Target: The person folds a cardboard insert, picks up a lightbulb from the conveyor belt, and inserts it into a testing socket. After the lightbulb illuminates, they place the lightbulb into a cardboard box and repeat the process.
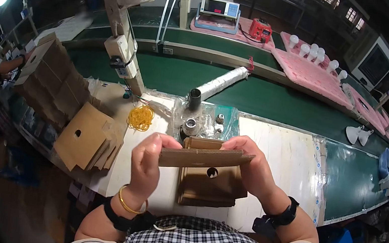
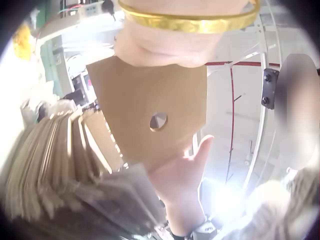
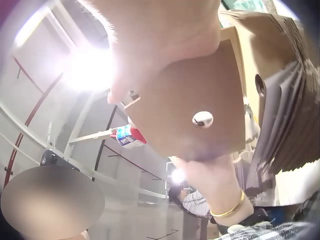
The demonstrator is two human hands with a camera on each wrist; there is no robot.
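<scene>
A folded brown cardboard piece [image 1: 201,158] is held up in front of the body, seen nearly edge-on in the head view. My left hand [image 1: 146,162] grips its left end, and my right hand [image 1: 258,171] holds the right end. In the left wrist view a round hole shows through the cardboard piece [image 2: 132,100], with the right hand [image 2: 180,180] at its lower edge. The right wrist view also shows the holed face of the cardboard piece [image 3: 200,90]. Beneath it on the table lies a small stack of similar cardboard pieces [image 1: 208,195].
At left stand a tall cardboard stack [image 1: 53,81] and a leaning pile [image 1: 82,142]. Yellow rubber bands [image 1: 141,117] lie near a post [image 1: 123,54]. Metal fittings [image 1: 189,126] stand just beyond the hands. Farther back are a meter [image 1: 218,13] and light bulbs [image 1: 312,51] on pink foam.
</scene>
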